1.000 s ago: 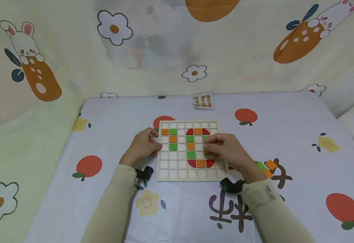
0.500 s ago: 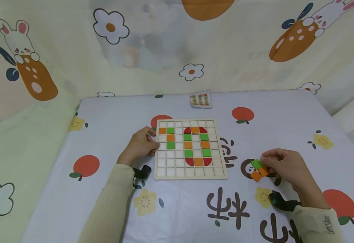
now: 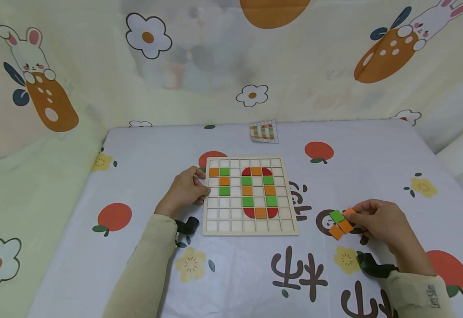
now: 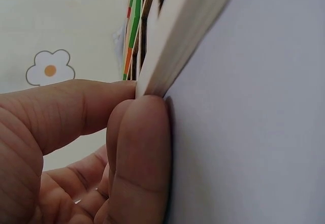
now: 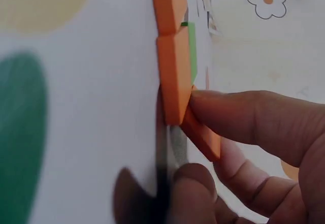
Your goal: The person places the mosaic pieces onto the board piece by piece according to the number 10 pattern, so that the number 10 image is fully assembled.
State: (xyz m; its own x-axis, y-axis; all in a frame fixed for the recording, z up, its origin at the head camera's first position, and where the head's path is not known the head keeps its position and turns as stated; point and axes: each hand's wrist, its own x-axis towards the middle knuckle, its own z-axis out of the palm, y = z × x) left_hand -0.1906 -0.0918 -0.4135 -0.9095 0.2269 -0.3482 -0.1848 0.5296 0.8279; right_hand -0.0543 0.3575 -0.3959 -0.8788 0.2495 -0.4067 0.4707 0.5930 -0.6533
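At the left edge of the wooden grid board (image 3: pixel 235 224), my left hand (image 3: pixel 185 190) grips the rim; the left wrist view shows thumb and fingertips on the board's edge (image 4: pixel 170 41). Green, orange and red tiles fill some cells, among them a ring with rounded red corners. Off to the right, my right hand (image 3: pixel 386 223) pinches an orange square tile (image 5: pixel 203 132), which lies at a tilt against its neighbour in the right wrist view. Beside the fingers lie a green tile (image 3: pixel 336 216) and two more orange tiles (image 3: pixel 336 232).
A small card (image 3: pixel 264 131) printed with a coloured grid pattern lies at the back of the table. The tablecloth (image 3: pixel 239 274) carries printed fruit, flowers and characters. Behind it hangs a patterned curtain (image 3: pixel 199 101).
My right hand has left the board's right side and moved right to the loose tiles, where it now holds an orange one. The left hand stays at the board's edge.
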